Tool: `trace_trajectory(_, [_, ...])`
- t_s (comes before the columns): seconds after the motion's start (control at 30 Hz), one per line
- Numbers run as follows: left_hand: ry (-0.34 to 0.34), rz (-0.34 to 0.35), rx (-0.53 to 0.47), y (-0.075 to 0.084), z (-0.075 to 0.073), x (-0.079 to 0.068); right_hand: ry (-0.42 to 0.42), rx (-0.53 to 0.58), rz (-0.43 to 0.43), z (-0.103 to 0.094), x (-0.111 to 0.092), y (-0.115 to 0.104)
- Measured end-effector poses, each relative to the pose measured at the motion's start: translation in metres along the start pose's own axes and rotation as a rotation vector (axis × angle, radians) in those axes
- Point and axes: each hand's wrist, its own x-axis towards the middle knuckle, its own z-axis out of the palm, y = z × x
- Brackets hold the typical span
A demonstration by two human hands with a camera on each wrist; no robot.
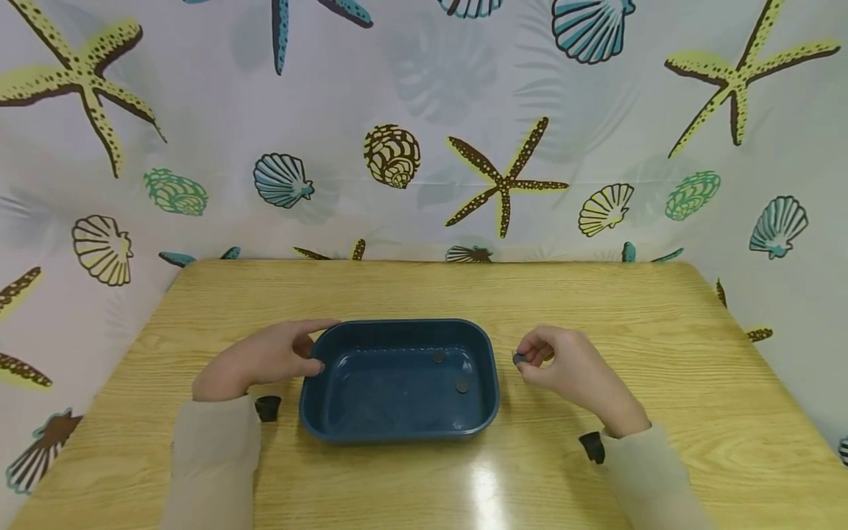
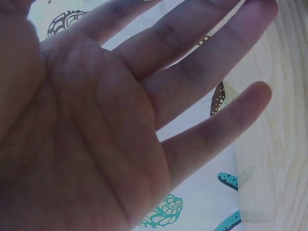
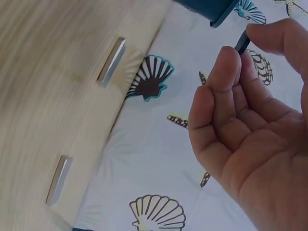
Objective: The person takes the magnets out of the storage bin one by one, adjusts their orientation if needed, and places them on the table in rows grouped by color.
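Note:
A dark blue rectangular basin point(image 1: 397, 436) with rounded corners stands on the wooden table. Two small dark discs lie on its floor towards the right: one disc point(image 1: 438, 357) further back, another disc point(image 1: 461, 386) nearer. At the basin's left end my left hand point(image 1: 265, 357) touches the rim with thumb and a forefinger; its fingers look straight and spread in the left wrist view. Just outside the right wall, my right hand point(image 1: 570, 368) pinches a dark disc point(image 3: 243, 42) between thumb and fingertips. The basin's corner shows beyond it in the right wrist view.
The wooden table point(image 1: 662, 324) meets a white cloth point(image 1: 437, 213) printed with shells and starfish at its back and sides. Small black devices point(image 1: 268, 408) sit at both wrists. Two metallic strips point(image 3: 111, 62) show on a wooden surface in the right wrist view.

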Motion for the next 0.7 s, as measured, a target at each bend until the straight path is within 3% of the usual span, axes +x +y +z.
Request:
trace_trajectory(0.3, [0.0,-0.008,-0.002,0.0,0.001,-0.001,-0.035,0.011,0.026,-0.006,-0.003,0.012])
trace_trajectory(0.47, [-0.003,-0.006,-0.016,0.0,0.001,-0.001,-0.091,0.035,0.027,-0.002,0.002,0.016])
trace_trajectory(0.7, [0.001,-0.003,-0.003,0.001,0.001,0.0,-0.107,0.014,0.039,0.005,0.003,0.023])
